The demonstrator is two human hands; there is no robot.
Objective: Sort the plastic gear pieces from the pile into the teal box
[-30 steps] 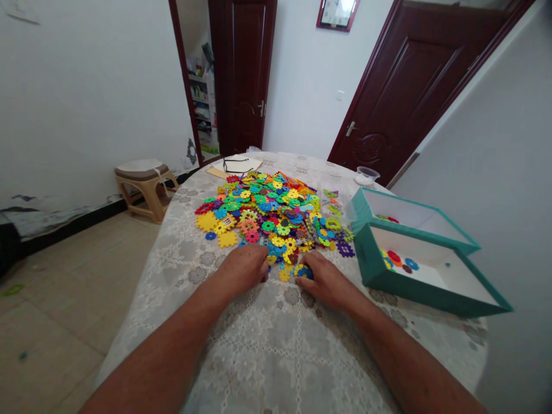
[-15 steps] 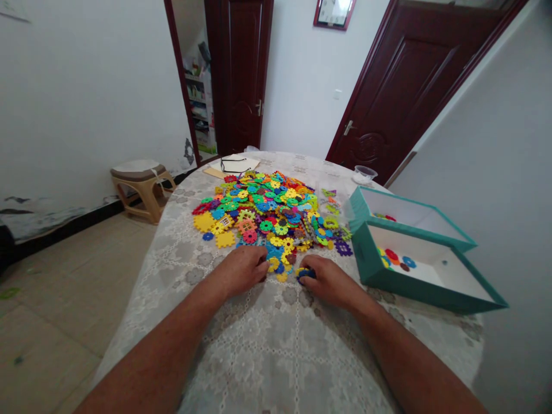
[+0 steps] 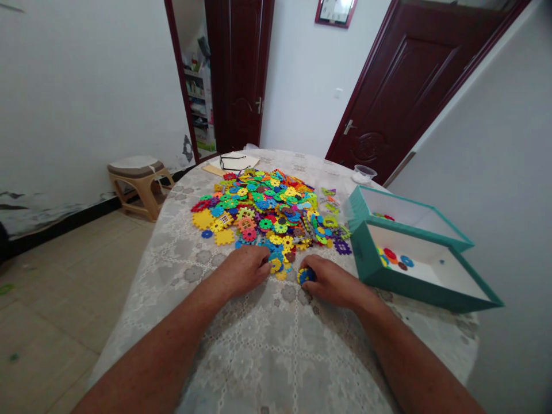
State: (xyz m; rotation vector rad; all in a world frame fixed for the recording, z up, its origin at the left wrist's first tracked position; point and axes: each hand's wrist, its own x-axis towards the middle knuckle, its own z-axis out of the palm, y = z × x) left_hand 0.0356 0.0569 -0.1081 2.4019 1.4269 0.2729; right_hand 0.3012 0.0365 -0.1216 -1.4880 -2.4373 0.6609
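Right hand [image 3: 328, 280] is pinching discs [image 3: 307, 276] just right of the pile's [image 3: 266, 201] near end, left hand [image 3: 246, 268] is curling beside it, grip unclear.

On the cloth-covered table [image 3: 259, 362] there lie a colourful pile of flat pieces [image 3: 276, 198], two open teal boxes [image 3: 420, 291] and a clear bowl [image 3: 364, 171].

No text is legible; marks on the wall clock [image 3: 335, 11] blur.
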